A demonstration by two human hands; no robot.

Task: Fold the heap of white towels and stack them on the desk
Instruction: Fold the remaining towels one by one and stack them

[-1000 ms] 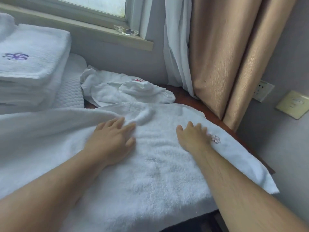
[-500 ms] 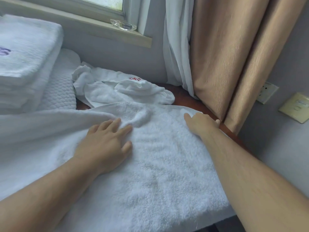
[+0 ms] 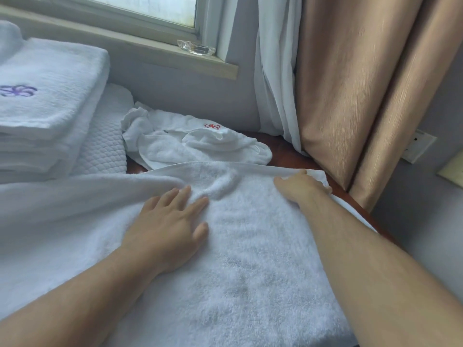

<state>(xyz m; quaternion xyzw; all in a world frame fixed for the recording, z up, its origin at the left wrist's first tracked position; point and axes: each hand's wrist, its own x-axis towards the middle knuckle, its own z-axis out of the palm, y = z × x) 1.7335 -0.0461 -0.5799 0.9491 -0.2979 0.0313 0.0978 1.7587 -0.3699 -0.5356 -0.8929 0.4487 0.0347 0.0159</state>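
A large white towel point(image 3: 250, 266) lies spread across the dark wooden desk point(image 3: 283, 151) in front of me. My left hand point(image 3: 167, 226) rests flat on its middle, fingers straight, beside a raised wrinkle. My right hand point(image 3: 298, 189) is at the towel's far right corner, its fingers curled round the hem. Behind the towel lies a crumpled small white towel point(image 3: 195, 146) with a red emblem. A stack of folded white towels point(image 3: 47, 101) with a purple emblem stands at the left.
A quilted white mat point(image 3: 105, 146) lies between the stack and the crumpled towel. A window sill with a glass dish point(image 3: 196, 47) runs behind. Beige curtains point(image 3: 350, 83) hang at the right, beside a wall socket point(image 3: 418, 146).
My right hand slid from the towel's middle right, near its emblem, up to the far right corner and took hold of the hem. My left hand stayed pressed in place.
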